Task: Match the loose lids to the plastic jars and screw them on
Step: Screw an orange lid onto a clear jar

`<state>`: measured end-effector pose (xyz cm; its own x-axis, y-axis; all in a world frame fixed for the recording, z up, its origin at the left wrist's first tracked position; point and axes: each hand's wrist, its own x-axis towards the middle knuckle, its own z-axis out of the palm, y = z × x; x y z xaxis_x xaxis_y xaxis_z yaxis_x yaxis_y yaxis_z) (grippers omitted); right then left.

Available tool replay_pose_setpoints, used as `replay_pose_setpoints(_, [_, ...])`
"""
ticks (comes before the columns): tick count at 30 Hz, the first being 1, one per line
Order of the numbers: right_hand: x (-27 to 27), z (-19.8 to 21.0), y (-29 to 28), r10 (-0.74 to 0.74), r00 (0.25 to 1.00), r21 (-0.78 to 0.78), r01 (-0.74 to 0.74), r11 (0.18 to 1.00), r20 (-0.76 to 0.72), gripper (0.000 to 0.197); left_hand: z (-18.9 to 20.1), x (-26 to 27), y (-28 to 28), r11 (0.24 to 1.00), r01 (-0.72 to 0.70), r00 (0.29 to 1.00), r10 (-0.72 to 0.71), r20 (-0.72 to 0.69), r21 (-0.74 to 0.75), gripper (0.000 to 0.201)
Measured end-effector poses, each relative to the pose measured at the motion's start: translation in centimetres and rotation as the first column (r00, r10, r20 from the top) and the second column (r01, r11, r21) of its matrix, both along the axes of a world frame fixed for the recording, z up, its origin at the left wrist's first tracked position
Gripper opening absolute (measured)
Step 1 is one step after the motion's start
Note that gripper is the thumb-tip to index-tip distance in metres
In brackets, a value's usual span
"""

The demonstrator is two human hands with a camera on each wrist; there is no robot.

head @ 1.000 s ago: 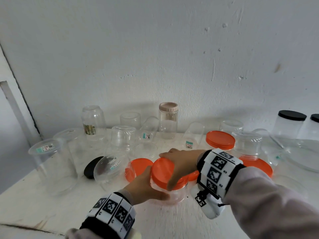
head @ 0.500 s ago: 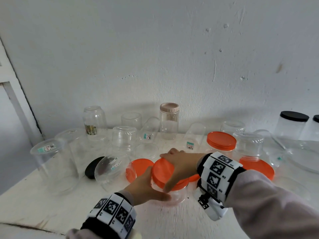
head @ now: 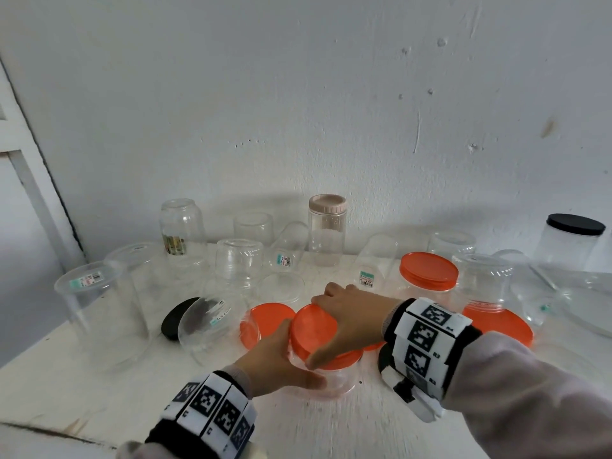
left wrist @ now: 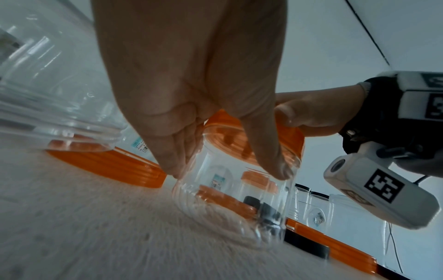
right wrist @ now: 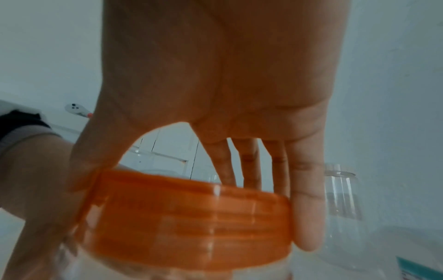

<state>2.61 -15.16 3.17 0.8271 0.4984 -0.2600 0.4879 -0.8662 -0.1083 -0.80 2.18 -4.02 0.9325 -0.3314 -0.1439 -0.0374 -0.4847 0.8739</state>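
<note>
Clear jar (head: 331,379): stood upright on the white table (head: 99,385), near the front edge, between the two hands.
Orange lid (head: 314,329): seated on the mouth of the clear jar; how far it is threaded cannot be told.
Left hand (head: 275,362): wrapped round the jar wall below the lid, thumb on the near side, fingers (left wrist: 172,161) on the far side.
Right hand (head: 347,319): arched over the orange lid, thumb and fingers (right wrist: 304,217) clamped on its ribbed rim.
Free room, front: a bare strip of table is left between the jar and the front edge.
Free room, left: limited by a jar lying on its side (head: 212,326) and a tall upturned container (head: 102,313).
Free room, rear: crowded by upturned clear jars (head: 238,266) and a capped beige-lidded jar (head: 327,230) against the wall (head: 331,111).
Free room, right: occupied by a loose large orange lid (head: 500,323) and an orange-lidded jar (head: 429,271).
Hidden: the orange lid behind the right wrist is mostly covered; a black lid (head: 174,318) is half masked by the lying jar.
Cut off: a black-lidded jar (head: 571,246) stands at the right frame edge, with a clear object beside it cropped.
Hard to read: the jar labels are not legible; the left wrist view is blurred at the jar base.
</note>
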Motion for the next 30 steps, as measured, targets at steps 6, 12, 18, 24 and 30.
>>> replay_pose_setpoints(6, [3.7, 0.4, -1.4, -0.172, 0.981, 0.289, 0.191, 0.938, -0.088, 0.089, 0.0, -0.2, -0.2, 1.000, 0.003, 1.000, -0.003, -0.002, 0.010, 0.120])
replay_pose_setpoints(12, [9.1, -0.4, -4.0, -0.523, 0.852, 0.313, 0.490, 0.814, 0.028, 0.072, -0.3, 0.0, 0.1, 1.000, -0.007, 1.000, 0.007, -0.021, 0.003, 0.115])
replay_pose_setpoints(18, [12.4, -1.6, -4.4, -0.681, 0.731, 0.263, 0.649, 0.714, 0.045, 0.073, -0.5, 0.3, 0.2, 1.000, 0.023, 1.000, -0.023, -0.002, -0.015, 0.110])
replay_pose_setpoints(24, [14.7, -2.9, -3.7, -0.741, 0.668, 0.321, 0.718, 0.618, -0.067, 0.073, -0.1, 0.5, 0.2, 0.999, -0.041, 0.999, 0.041, 0.034, 0.009, 0.097])
replay_pose_setpoints(30, [16.1, -4.0, -4.4, -0.759, 0.631, 0.334, 0.758, 0.560, -0.161, 0.077, 1.9, 1.0, 0.2, 0.987, -0.126, 0.991, 0.130, 0.036, -0.101, 0.102])
